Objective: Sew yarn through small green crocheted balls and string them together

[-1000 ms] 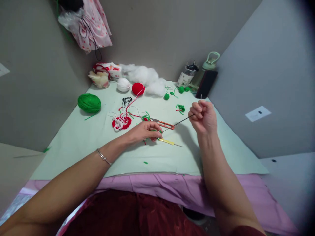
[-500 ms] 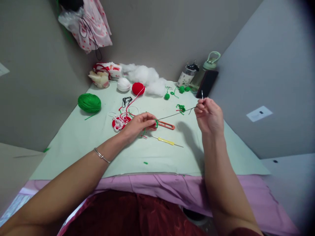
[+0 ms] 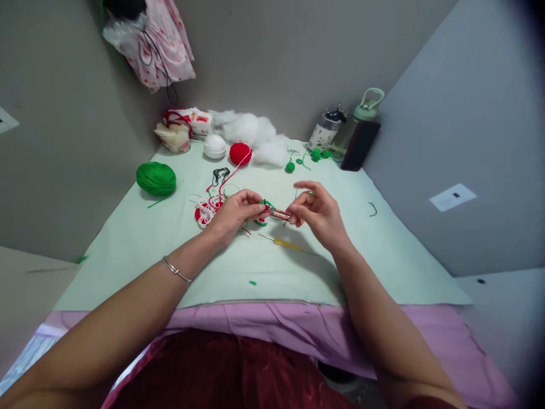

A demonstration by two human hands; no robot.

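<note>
from where i watched, the left hand (image 3: pixel 233 216) had its thumb and fingertips pinched narrow on a small green, red and white crocheted piece (image 3: pixel 266 205), held above the pale green desk (image 3: pixel 221 278). the right hand (image 3: pixel 319 216) was just beside it, thumb and forefinger drawn near each other and the other fingers partly curled; i could not tell what, if anything, they gripped. a pair of orange-handled scissors (image 3: pixel 280 214) showed between the hands, though i could not make out whether the fingers touched them. nearer the person, a slim crochet hook with a yellow handle (image 3: pixel 287 244) lay on the desk. left of the left hand, a loose tangle of white yarn (image 3: pixel 207 211) rested over flat red rounds.
</note>
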